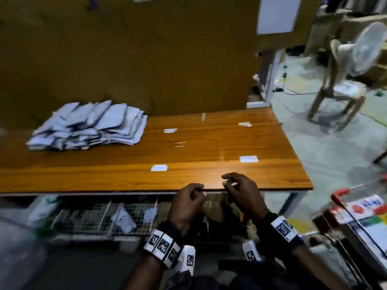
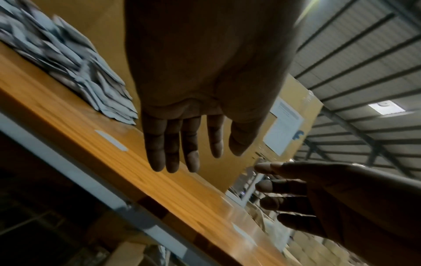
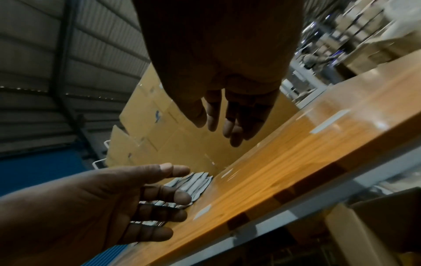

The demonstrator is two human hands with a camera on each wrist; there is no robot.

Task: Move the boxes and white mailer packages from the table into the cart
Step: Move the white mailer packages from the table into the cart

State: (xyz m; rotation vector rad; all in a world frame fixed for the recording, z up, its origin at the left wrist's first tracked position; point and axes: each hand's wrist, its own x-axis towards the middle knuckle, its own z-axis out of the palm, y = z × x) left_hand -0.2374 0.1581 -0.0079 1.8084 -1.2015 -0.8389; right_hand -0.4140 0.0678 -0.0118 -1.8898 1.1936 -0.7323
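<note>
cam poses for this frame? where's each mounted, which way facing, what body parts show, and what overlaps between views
Head: worn on the head, looking forward and down over the wooden table at the pile of white mailers; both hands and banded wrists show, left hand, right hand.
Left wrist: on the left wrist, looking along the open left hand and up toward the roof; right hand's fingers enter.
Right wrist: mirrored, along the open right hand; left hand enters lower left.
Shared: all three show the table edge, mailers and both hands.

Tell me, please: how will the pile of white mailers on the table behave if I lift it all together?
The white mailers look thin and unevenly fanned, so they would probably flop, slide apart and feel light.
</note>
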